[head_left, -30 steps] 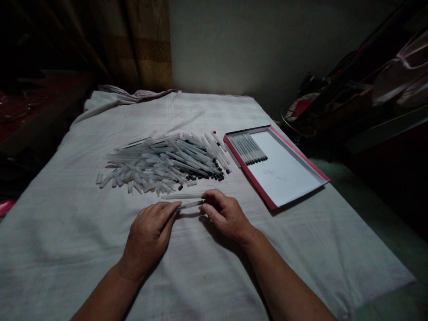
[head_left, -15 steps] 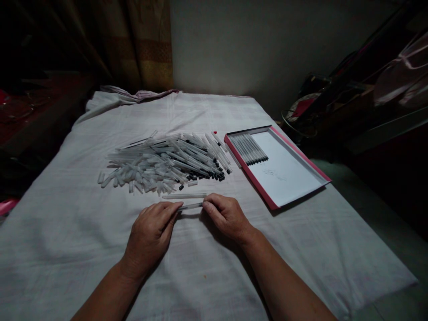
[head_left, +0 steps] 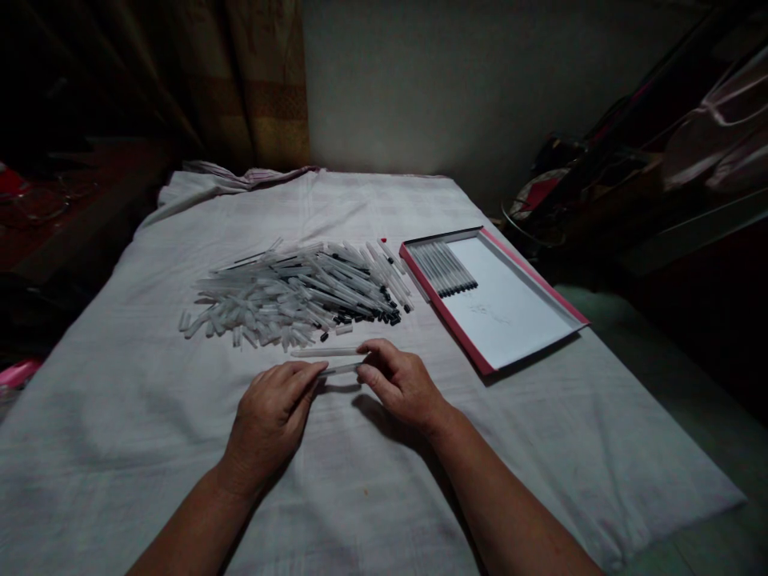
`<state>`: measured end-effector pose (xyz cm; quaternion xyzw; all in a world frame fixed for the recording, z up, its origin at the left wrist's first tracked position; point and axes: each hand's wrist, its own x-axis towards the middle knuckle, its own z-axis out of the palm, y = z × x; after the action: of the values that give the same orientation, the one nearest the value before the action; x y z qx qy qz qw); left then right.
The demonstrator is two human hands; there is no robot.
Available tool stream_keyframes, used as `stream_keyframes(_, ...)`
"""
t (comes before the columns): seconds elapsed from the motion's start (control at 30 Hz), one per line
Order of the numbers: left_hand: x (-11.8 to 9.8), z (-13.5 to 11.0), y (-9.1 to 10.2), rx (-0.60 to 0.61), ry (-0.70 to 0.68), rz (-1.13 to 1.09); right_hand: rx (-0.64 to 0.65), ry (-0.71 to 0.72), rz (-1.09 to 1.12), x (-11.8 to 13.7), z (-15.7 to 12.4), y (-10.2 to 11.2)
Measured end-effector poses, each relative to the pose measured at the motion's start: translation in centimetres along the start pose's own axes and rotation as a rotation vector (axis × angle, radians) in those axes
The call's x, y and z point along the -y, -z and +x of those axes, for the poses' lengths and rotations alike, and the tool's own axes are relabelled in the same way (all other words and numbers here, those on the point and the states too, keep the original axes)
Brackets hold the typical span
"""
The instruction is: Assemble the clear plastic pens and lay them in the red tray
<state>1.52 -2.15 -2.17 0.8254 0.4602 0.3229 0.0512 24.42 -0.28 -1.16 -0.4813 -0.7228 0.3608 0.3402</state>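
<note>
My left hand (head_left: 271,420) and my right hand (head_left: 401,382) pinch the two ends of one clear pen (head_left: 339,369) just above the white cloth (head_left: 120,400). A second clear pen tube (head_left: 324,351) lies on the cloth right behind it. Farther back spreads a pile of clear pen barrels and caps (head_left: 294,292), with small black tips along its right edge. To the right sits a flat red-edged box (head_left: 510,308) holding a row of several finished pens (head_left: 445,268) at its far left end.
The cloth-covered surface ends at a drop on the right and near side. A curtain (head_left: 252,80) hangs behind it on the left. Dark clutter and bags (head_left: 630,168) fill the right background. A dark wooden surface (head_left: 54,216) lies to the left.
My hands have drawn slightly closer together along the pen, leaving a shorter length showing between them. The pile and box have not moved.
</note>
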Motion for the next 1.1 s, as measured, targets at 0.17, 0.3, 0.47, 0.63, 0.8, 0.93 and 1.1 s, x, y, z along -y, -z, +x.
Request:
stream_keyframes(0.17, -0.2, 0.2, -0.2, 0.0, -0.036, 0.018, 0.045, 0.09, -0.013, 0.2, 0.1, -0.7)
stream_keyframes(0.3, 1.1, 0.6, 0.2, -0.077, 0.026, 0.053, -0.022, 0.028, -0.028, 0.0, 0.4, 0.0)
stream_keyframes(0.47, 3.8, 2.0, 1.3, -0.128, 0.138, 0.162, -0.164, -0.071, -0.036, -1.1, 0.9, 1.2)
stream_keyframes(0.63, 4.6, 4.0, 1.6, 0.08, 0.023, 0.373, -0.232, -0.106, 0.016, -1.6, 1.1, 1.1)
stream_keyframes(0.8, 4.6, 5.2, 1.9, 0.132, -0.025, 0.456, -0.229, -0.14, 0.114, -1.7, 1.1, 0.9)
stream_keyframes(0.93, 4.1, 4.0, 2.2, 0.048, -0.011, 0.352, -0.272, -0.181, 0.287, -1.2, 1.3, 1.1)
stream_keyframes(1.1, 2.0, 0.9, 1.8, -0.05, 0.244, 0.005, -0.262, -0.231, 0.488, -0.2, 1.3, 1.8)
